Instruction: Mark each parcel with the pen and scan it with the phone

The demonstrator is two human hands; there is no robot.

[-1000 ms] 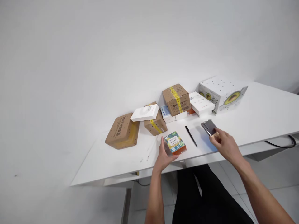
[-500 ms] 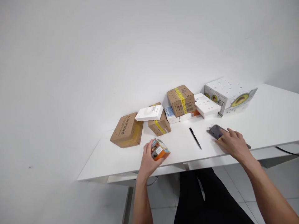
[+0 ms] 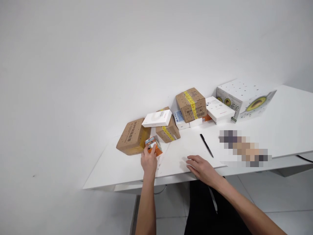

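Note:
My left hand (image 3: 149, 160) grips a small colourful box (image 3: 153, 145) with orange sides, set on the white table (image 3: 122, 168) right beside a flat brown carton (image 3: 130, 137). My right hand (image 3: 199, 168) lies low over the table near its front edge, fingers stretched out flat and holding nothing. A black pen (image 3: 206, 146) lies just beyond it. A blurred patch (image 3: 244, 148) covers the spot to the right where a phone lay.
Along the wall stand a taped brown box (image 3: 167, 132) with a white box (image 3: 156, 118) on it, another taped brown box (image 3: 191, 104), white flat boxes (image 3: 218, 109) and a white avocado-print box (image 3: 244, 98). A cable hangs at the right.
My left hand has carried the small colourful box leftward and back, up to the flat brown carton. My right hand has let go of the phone and swung left toward the table's middle.

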